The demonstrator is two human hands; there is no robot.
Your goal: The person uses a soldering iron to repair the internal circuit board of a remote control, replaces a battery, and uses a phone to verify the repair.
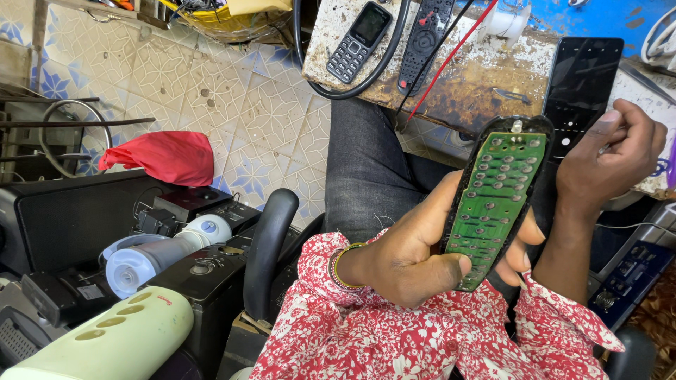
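An opened remote control (pixel 497 200) with its green circuit board (pixel 496 197) exposed is being gripped by the left hand (pixel 415 257), just right of the frame's centre. The thumb is being pressed across the board's lower end and the fingers are being wrapped around the black shell from behind (fingertips are showing at the shell's 4 o'clock edge). The board is being held tilted, its top end leaning toward 1 o'clock.

The right hand (pixel 611 158) is being kept closed at 3 o'clock of the board, its fingers curled inward. Whether anything thin is being pinched there cannot be told. A flat black cover panel (pixel 581 84) is being seen directly behind and above this hand, at its 11 o'clock; contact between the two cannot be confirmed.

A worn, stained counter (pixel 472 88) is being occupied at 12 o'clock. On it a small keypad phone (pixel 358 41) and a second black remote (pixel 424 39) are lying side by side, crossed by a black cable (pixel 384 67) and a red wire (pixel 447 60).

At 9 o'clock a red cloth (pixel 163 156) is lying on the patterned tile floor (pixel 232 105). At 8 o'clock black speaker boxes (pixel 204 281), a white-and-blue appliance (pixel 165 253) and a pale green cylinder (pixel 105 341) are being stored close together.
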